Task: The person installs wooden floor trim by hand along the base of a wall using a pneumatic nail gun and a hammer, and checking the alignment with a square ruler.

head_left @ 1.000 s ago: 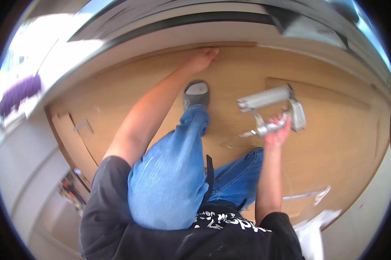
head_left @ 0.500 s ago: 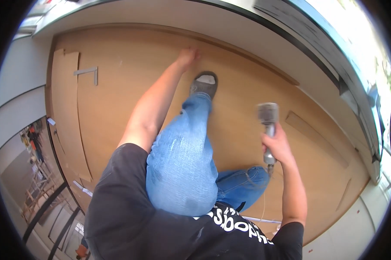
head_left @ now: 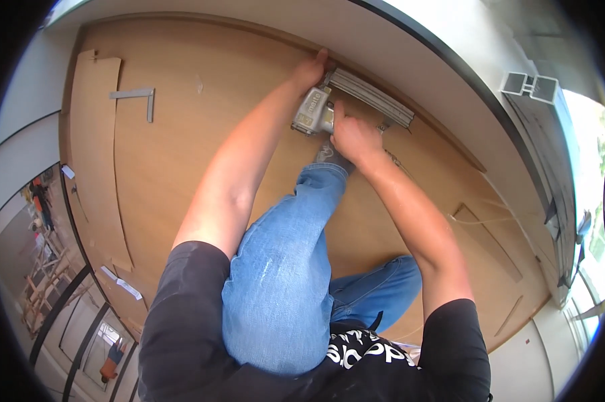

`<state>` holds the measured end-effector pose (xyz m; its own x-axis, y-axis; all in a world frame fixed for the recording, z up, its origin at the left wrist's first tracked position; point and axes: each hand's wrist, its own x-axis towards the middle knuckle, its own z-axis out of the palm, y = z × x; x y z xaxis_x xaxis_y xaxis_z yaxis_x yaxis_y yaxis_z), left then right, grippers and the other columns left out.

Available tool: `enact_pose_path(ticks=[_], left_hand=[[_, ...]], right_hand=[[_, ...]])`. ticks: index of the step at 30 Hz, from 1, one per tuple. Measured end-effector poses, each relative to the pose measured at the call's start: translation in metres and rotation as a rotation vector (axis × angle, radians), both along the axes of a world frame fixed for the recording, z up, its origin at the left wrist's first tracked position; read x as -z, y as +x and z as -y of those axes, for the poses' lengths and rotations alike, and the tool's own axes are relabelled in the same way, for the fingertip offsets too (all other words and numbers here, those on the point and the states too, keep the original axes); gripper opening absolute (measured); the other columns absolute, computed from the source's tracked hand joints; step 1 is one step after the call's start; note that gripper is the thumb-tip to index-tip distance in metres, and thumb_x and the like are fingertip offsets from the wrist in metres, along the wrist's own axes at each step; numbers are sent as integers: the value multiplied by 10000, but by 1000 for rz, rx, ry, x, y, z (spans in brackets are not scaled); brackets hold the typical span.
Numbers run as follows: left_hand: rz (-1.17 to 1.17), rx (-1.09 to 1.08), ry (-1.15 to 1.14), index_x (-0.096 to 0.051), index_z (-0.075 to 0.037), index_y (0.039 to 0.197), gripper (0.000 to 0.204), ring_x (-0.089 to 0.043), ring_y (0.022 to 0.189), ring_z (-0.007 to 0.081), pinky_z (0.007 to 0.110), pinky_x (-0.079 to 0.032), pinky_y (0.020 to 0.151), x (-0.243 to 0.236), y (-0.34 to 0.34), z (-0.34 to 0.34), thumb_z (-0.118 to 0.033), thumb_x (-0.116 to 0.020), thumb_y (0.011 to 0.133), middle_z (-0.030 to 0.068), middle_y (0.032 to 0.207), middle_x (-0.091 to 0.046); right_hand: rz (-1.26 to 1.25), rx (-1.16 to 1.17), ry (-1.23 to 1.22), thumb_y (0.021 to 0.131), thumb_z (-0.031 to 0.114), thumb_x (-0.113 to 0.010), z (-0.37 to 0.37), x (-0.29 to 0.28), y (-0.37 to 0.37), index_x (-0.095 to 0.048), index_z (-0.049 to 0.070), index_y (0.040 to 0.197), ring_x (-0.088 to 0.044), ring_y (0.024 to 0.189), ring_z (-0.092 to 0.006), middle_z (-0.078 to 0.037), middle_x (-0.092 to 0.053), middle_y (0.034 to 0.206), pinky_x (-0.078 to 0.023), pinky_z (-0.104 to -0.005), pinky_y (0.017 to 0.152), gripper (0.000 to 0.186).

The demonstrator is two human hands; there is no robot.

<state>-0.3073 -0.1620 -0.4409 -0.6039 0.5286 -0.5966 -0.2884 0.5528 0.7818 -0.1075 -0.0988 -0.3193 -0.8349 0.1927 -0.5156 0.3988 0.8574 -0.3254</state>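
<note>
A metal air nail gun (head_left: pixel 312 112) lies on its side at the far edge of a wide tan board (head_left: pixel 182 147). My right hand (head_left: pixel 357 139) is closed round its handle, the index finger stretched along the body. The gun's long ribbed magazine (head_left: pixel 373 100) runs beside a narrow wooden strip (head_left: pixel 249 37) that borders the board. Close to the gun's nose, my left hand (head_left: pixel 311 72) grips the strip, one finger reaching over it; the other fingers are partly hidden.
A metal try square (head_left: pixel 135 94) rests by a loose thin panel (head_left: pixel 98 161) at the left. Another thin strip (head_left: pixel 487 241) lies at the right, near a thin hose. My shoe (head_left: pixel 329 155) is on the board behind the gun. A person in orange (head_left: pixel 109 368) is far off at lower left.
My right hand has carried the nail gun from the right, beside my knee, up to the far edge. My left hand has moved slightly farther away and right, onto the strip.
</note>
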Motion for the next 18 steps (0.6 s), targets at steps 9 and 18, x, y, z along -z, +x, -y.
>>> enact_pose_path(ticks=[9, 18], left_hand=[[355, -45, 47, -593, 1, 1309, 591, -596, 1022, 227, 378, -473, 971, -27, 19, -13, -517, -420, 1084, 109, 1169, -679], [232, -13, -70, -610, 27, 1280, 569, -582, 1033, 218, 380, -478, 948, -40, 28, -19, -480, -436, 1090, 115, 1196, -668]], right_hand=[[48, 81, -87, 925, 137, -504, -8, 11, 9, -474, 41, 1242, -729, 900, -427, -260, -731, 955, -584, -562, 740, 332], [135, 139, -135, 880, 278, -717, -10, 11, 10, -443, 33, 1243, -709, 970, -433, -246, -726, 992, -579, -546, 816, 517]])
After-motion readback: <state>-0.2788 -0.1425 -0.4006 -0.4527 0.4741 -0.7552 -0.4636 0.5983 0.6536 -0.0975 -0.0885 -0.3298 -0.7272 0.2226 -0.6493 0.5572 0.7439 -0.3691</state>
